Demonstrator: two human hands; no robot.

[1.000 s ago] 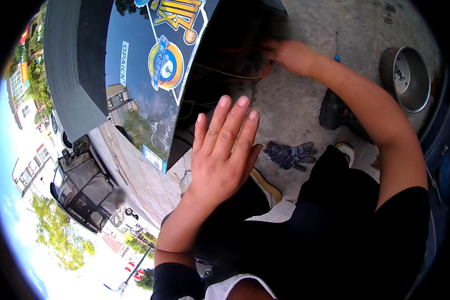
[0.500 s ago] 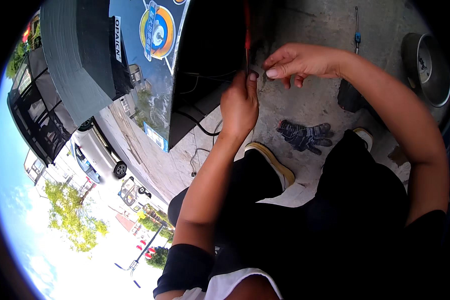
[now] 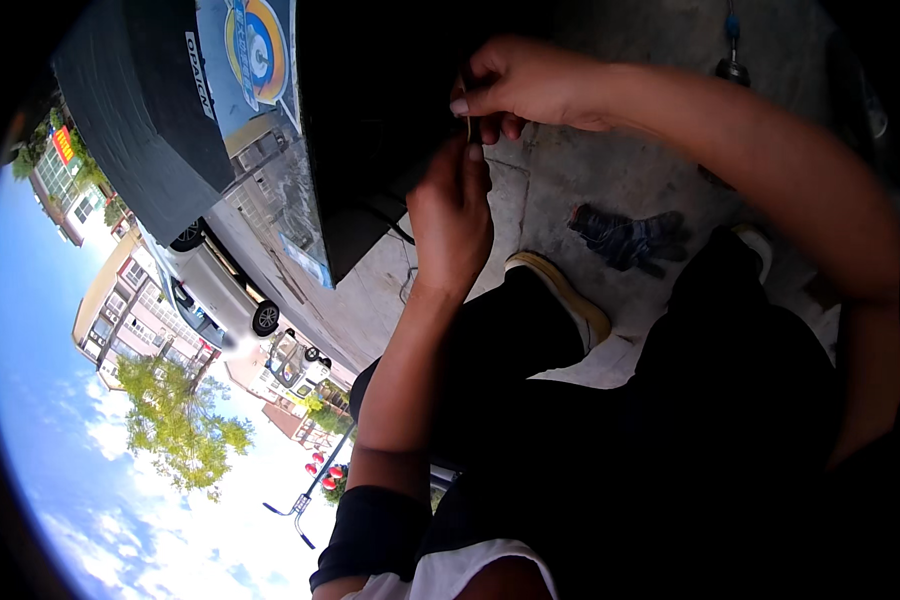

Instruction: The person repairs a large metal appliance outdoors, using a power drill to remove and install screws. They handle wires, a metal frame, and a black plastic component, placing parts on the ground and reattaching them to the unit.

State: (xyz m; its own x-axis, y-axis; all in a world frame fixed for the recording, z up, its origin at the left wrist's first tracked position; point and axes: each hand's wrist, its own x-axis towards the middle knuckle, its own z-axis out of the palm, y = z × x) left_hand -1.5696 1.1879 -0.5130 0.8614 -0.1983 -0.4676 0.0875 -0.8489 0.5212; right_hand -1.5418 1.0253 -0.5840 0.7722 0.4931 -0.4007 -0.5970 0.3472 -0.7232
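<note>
One thin strand (image 3: 469, 124), twelve o'clock, pinched in my left hand (image 3: 452, 225) and, seemingly, my right hand (image 3: 545, 85). Step: two-handed fingertip work; next move, I judge, calls for steadiness.

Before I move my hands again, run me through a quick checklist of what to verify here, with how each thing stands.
1. Left hand grip: ok; thumb and fingers pinch what looks like a thin strand.
2. Right hand grip: ok, as far as the dimness shows; thumb and fingertips close on the strand just above the left hand.
3. Strand's condition: cannot tell; too small and dark.
4. Hand protection: not ok, if you want it; both hands are bare, and a dark grey work glove lies on the concrete floor.
5. Light in the recess behind the stickered panel: not ok; almost black.
</note>
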